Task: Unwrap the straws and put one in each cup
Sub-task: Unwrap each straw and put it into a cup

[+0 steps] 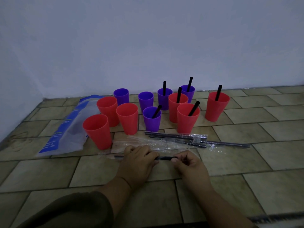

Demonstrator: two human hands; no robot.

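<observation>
Several red cups (97,130) and purple cups (121,96) stand on the tiled floor. Those on the right each hold a black straw (193,108); those on the left hold none. Several wrapped black straws (176,136) lie in front of the cups. Low over the floor, my left hand (139,159) and my right hand (187,162) both grip one black straw in its clear wrapper (166,158), held level between them. The wrapper's loose end sticks out to the left of my left hand.
Empty clear wrappers (148,142) lie just beyond my hands. A blue and clear plastic bag (65,129) lies at the left beside the cups. A pale wall (148,46) rises right behind the cups.
</observation>
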